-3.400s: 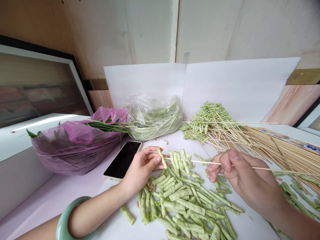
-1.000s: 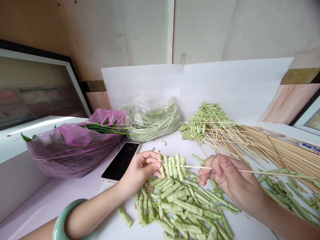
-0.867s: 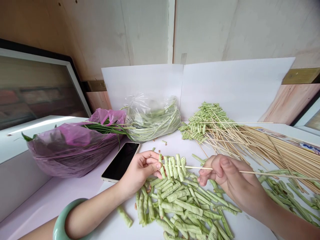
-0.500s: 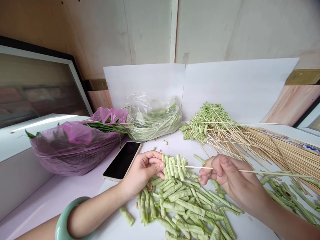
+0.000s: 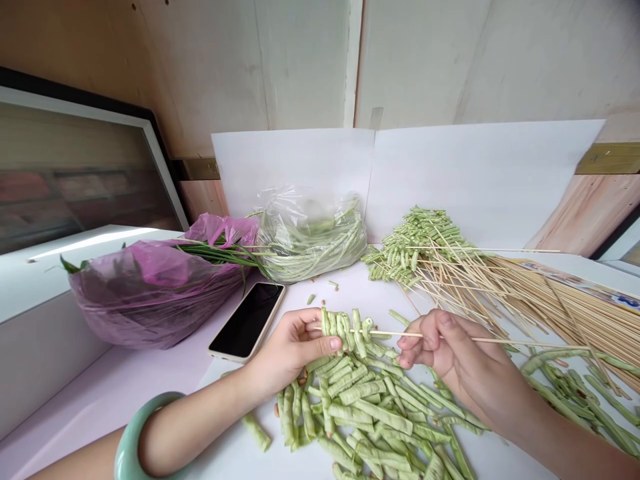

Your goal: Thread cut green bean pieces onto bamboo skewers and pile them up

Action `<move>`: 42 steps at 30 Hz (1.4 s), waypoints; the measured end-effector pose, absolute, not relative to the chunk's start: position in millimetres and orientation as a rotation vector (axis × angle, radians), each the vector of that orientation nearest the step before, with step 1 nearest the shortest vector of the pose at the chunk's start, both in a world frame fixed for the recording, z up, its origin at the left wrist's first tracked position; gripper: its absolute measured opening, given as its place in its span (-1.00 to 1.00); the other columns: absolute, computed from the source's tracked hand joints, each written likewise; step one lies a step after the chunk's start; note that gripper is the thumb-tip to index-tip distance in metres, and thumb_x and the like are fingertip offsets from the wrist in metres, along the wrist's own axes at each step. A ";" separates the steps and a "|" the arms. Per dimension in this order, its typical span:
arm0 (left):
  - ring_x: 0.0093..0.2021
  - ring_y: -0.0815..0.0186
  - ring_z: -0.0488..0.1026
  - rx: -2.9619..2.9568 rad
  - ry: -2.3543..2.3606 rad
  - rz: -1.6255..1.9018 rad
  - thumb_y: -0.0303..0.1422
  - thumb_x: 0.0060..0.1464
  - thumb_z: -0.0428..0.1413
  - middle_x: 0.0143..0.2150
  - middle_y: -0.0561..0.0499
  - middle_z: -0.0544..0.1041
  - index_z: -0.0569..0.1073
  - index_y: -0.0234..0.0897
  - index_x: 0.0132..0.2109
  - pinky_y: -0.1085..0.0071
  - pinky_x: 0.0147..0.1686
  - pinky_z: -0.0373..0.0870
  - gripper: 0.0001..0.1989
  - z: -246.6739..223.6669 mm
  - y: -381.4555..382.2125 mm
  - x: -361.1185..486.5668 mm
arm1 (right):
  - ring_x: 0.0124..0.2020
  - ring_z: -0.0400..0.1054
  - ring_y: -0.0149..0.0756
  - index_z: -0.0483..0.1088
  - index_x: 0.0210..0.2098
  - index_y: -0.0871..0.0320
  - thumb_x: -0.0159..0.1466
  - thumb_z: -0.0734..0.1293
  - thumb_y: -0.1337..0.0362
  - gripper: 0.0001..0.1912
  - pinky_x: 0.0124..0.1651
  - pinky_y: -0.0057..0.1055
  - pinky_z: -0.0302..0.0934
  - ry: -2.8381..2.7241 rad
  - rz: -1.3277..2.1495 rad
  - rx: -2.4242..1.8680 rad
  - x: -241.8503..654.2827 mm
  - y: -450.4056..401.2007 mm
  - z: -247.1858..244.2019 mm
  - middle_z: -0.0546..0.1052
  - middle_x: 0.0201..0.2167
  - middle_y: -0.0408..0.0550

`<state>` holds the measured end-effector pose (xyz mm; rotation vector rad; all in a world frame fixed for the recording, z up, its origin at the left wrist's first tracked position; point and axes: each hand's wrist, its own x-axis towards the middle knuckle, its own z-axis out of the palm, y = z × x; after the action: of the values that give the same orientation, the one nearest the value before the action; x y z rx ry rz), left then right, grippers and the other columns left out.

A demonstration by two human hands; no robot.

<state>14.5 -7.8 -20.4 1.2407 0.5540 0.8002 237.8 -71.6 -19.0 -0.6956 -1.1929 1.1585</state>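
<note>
My left hand (image 5: 293, 350) pinches a row of cut green yardlong bean pieces (image 5: 345, 327) threaded on a thin bamboo skewer (image 5: 450, 337). My right hand (image 5: 450, 353) grips the skewer's long end, just right of the beans, with its fingertips. Both hands hover above a loose heap of cut bean pieces (image 5: 365, 407) on the white table (image 5: 150, 393). A pale green jade bangle (image 5: 131, 443) circles my left wrist.
A black-screened phone (image 5: 247, 321) and a purple plastic bag (image 5: 150, 293) lie left of my hands. Behind are a clear bag of long beans (image 5: 313, 240) and a stack of loaded skewers (image 5: 415, 247). Bare skewers (image 5: 550, 300) and uncut beans (image 5: 575, 390) lie right.
My left hand has slid right along the bean row and its thumb now presses the pieces. The skewer sits a little lower, and the view has shifted slightly.
</note>
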 end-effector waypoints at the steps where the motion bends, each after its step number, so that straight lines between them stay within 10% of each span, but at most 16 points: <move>1: -0.47 0.39 0.45 1.236 0.570 0.801 -0.33 -0.14 0.34 -0.47 0.00 0.57 0.54 -0.36 -0.40 0.52 -0.42 0.35 -0.80 -19.4 -8.6 14.7 | -0.47 0.49 -0.23 0.42 -0.52 0.14 0.31 0.33 0.04 -0.62 -0.35 -0.33 0.46 -1.200 1.153 -0.704 238.0 -71.7 -18.7 0.54 -0.50 -0.05; 20: -0.37 0.31 0.51 1.140 0.704 1.097 -0.34 -0.08 0.30 -0.34 -0.06 0.61 0.56 -0.34 -0.31 0.46 -0.29 0.41 -0.83 -15.7 -2.0 11.8 | -0.63 0.40 -0.28 0.51 -0.41 0.08 0.10 0.49 0.09 -0.79 -0.56 -0.42 0.32 -1.580 0.395 -1.167 319.8 -55.5 38.1 0.49 -0.63 -0.14; 29: -0.38 0.37 0.47 1.094 0.694 1.086 -0.35 -0.12 0.33 -0.32 -0.06 0.60 0.56 -0.37 -0.33 0.50 -0.30 0.40 -0.80 -13.7 -0.2 14.0 | -0.38 0.50 -0.13 0.61 -0.39 -0.10 0.14 0.37 0.14 -0.86 -0.20 -0.21 0.39 -1.925 -0.230 -1.169 333.7 -57.5 41.4 0.60 -0.41 -0.21; 35: -0.04 0.13 0.49 0.935 0.554 1.086 -0.26 0.03 0.22 -0.08 -0.12 0.58 0.31 -0.16 0.13 0.20 -0.09 0.39 -0.48 -13.8 -8.5 13.3 | -0.51 0.40 -0.24 0.56 -0.48 0.04 0.16 0.39 0.25 -0.89 -0.39 -0.32 0.29 -1.471 -0.605 -1.156 333.9 -68.2 50.4 0.54 -0.55 -0.13; 42: 0.10 0.05 0.41 1.008 0.569 1.058 -0.27 0.04 0.19 0.03 -0.16 0.54 0.26 -0.14 0.12 0.14 0.07 0.23 -0.50 -18.2 -7.2 11.1 | -0.62 0.34 -0.29 0.48 -0.40 0.24 0.17 0.35 0.19 -0.80 -0.56 -0.40 0.18 -1.012 -0.637 -1.385 380.7 -52.7 49.9 0.43 -0.60 -0.11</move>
<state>11.1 -7.2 -18.2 1.0081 0.5689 1.0585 380.7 -52.7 49.9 -1.3853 -1.0121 -0.6373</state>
